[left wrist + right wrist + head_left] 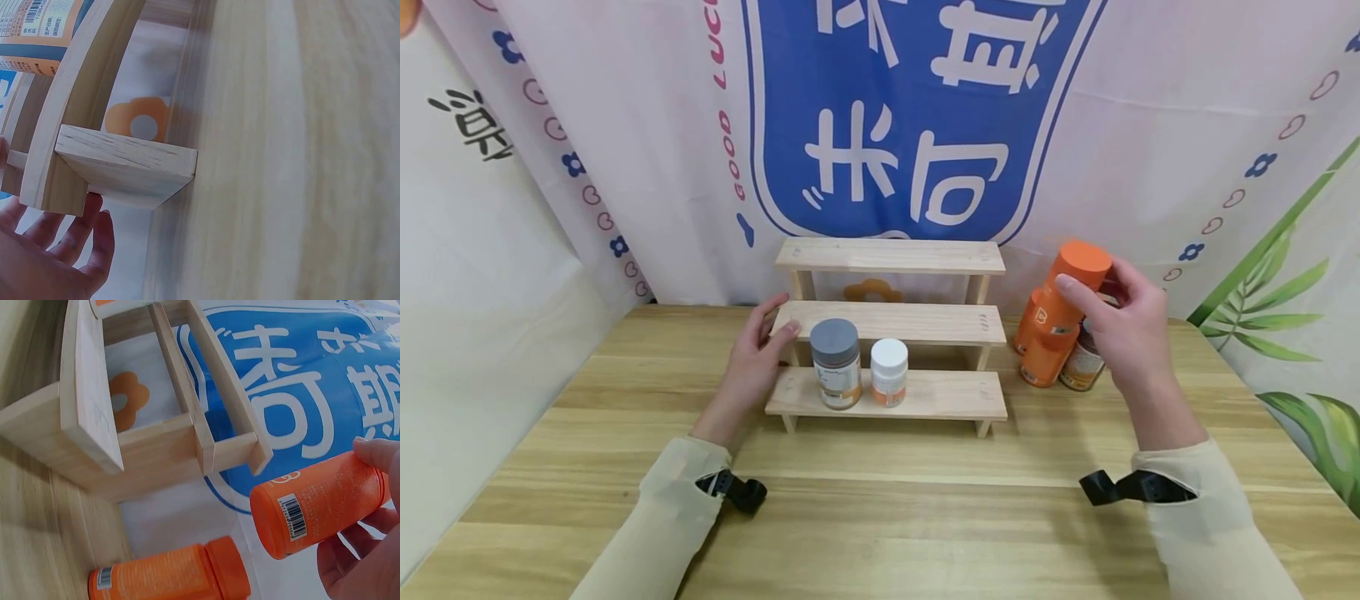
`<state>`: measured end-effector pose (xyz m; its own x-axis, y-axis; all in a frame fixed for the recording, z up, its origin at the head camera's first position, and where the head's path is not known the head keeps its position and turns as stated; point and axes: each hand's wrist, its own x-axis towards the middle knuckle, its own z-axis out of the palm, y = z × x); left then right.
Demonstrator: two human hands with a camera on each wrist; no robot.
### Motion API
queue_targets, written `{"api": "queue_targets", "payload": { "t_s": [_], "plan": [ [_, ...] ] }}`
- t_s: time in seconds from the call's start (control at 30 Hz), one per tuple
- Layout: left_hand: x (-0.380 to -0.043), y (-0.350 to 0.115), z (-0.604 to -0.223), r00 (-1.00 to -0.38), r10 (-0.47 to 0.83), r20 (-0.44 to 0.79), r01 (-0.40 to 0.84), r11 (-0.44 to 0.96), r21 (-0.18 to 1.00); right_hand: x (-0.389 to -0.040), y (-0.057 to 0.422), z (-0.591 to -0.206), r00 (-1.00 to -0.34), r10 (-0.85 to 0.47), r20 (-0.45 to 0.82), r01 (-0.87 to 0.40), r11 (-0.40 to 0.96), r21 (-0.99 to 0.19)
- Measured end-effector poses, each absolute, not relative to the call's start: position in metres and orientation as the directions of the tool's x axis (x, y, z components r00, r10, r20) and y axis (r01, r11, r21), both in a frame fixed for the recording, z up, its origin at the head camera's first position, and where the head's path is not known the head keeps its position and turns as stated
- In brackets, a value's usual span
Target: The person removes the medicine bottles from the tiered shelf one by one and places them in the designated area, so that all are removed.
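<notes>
My right hand holds an orange bottle by its upper part, thumb on one side and fingers round the other. In the right wrist view the bottle is tilted, its barcode showing. A second orange bottle stands on the table just below it in the head view. My left hand grips the left end of a three-tier wooden rack, thumb on the middle board, fingers curled at its side. On the lowest board stand a grey-lidded bottle and a small white-capped bottle.
Beside the rack's right end, another orange bottle and a brown bottle with a light label are partly hidden behind the standing one. The wooden table ends at a printed cloth at the back.
</notes>
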<state>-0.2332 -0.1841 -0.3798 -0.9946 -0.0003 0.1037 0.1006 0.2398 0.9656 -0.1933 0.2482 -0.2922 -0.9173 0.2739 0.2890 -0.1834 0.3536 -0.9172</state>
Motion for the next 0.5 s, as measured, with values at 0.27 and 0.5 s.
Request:
{"api": "queue_targets", "payload": {
  "t_s": [0.27, 0.5],
  "plan": [
    [-0.233, -0.184, -0.38, -0.993, -0.004, 0.115, 0.11, 0.248, 0.962, -0.191, 0.267, -0.295, -0.899, 0.338, 0.28, -0.162, 0.339, -0.927],
    [-0.233, -0.184, -0.381, -0.993, -0.008, 0.117, 0.111, 0.239, 0.965, -0.187, 0.283, -0.296, -0.879, 0.4, 0.259, -0.158, 0.267, -0.951]
  ]
}}
